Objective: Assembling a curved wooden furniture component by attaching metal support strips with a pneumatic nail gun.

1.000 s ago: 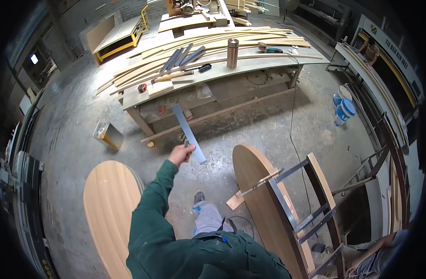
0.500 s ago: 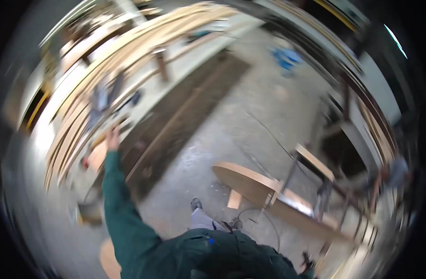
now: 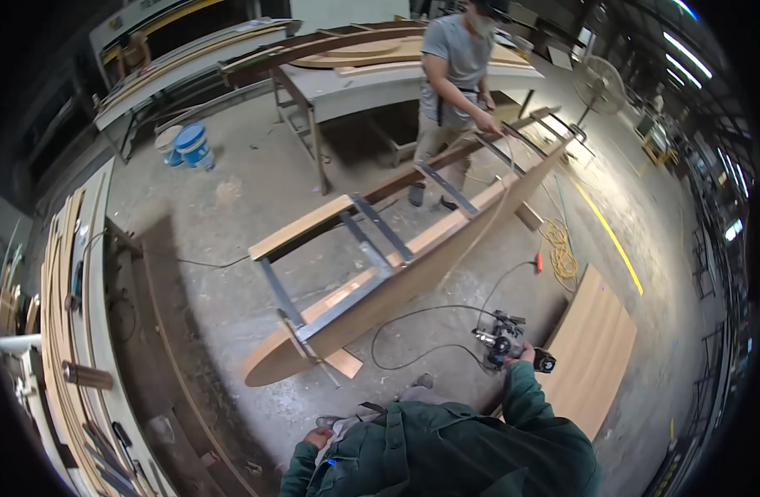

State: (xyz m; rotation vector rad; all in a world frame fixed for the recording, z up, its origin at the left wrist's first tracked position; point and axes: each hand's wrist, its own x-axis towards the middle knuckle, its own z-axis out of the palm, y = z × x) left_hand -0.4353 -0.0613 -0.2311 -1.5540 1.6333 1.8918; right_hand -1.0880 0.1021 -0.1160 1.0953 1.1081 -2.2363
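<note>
My right hand (image 3: 522, 358), out to the right at the end of a green sleeve, is closed on a black and silver corded power tool (image 3: 503, 338). The tool has dark knobs and bright metal parts; it looks like a router. Its black cable loops over the floor to an orange connector (image 3: 538, 262). My left hand (image 3: 318, 436) hangs low beside my leg, with its fingers too small and turned away to read. Ahead of me stands a long curved wooden piece (image 3: 372, 306) with a rounded end, joined to a frame with dark crossbars (image 3: 382, 228).
A co-worker (image 3: 455, 74) in a grey shirt leans over the frame's far side, one hand on it. Wooden strips (image 3: 69, 331) lie on the left bench. Buckets (image 3: 191, 142) stand at the back left. A wooden panel (image 3: 591, 348) and coiled yellow cord (image 3: 560, 253) lie right.
My view has swung to the right, and its blur has gone. My left arm, earlier stretched over the bench with wooden strips, is now down by my leg. The power tool shows fully now.
</note>
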